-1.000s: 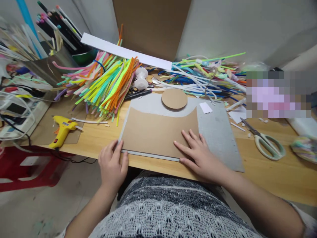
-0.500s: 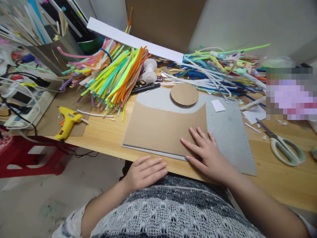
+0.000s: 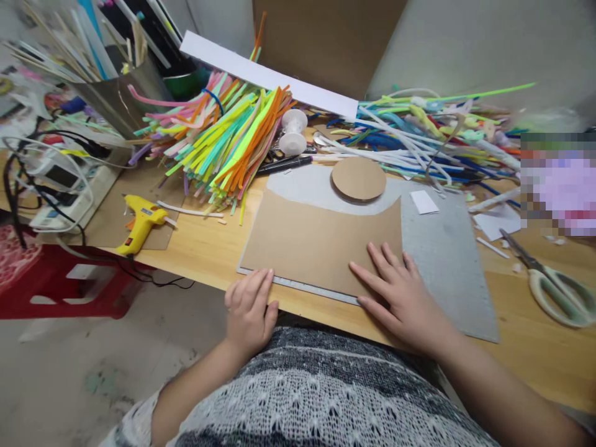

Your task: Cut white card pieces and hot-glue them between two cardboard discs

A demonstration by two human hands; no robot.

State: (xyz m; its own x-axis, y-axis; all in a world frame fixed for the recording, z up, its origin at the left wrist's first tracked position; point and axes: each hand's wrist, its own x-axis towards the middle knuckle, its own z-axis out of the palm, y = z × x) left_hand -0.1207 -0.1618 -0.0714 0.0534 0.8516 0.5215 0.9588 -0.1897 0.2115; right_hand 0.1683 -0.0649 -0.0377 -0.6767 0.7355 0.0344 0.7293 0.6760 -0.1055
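A brown cardboard sheet (image 3: pixel 316 242) with a curved cut along its far edge lies on a grey cutting mat (image 3: pixel 447 267). My right hand (image 3: pixel 395 292) rests flat on the sheet's near right corner, its fingers spread. At the table's front edge is my left hand (image 3: pixel 251 307), fingers side by side and slightly bent, thumb apart. Its fingertips reach the near left edge of the mat and sheet; whether they touch the cardboard is unclear. Beyond the curved cut sits a round cardboard disc (image 3: pixel 358 179).
Scissors (image 3: pixel 544 279) lie at the right. To the left are a yellow glue gun (image 3: pixel 142 223) and a power strip (image 3: pixel 84 192). Behind the mat are bundled pipe cleaners (image 3: pixel 223 143), a clear spool (image 3: pixel 293 131), a black marker (image 3: pixel 284 165) and a white strip (image 3: pixel 270 74).
My left hand has turned and moved forward from the table's edge to the mat's near left edge. My right hand stays flat on the cardboard. The view has shifted slightly left.
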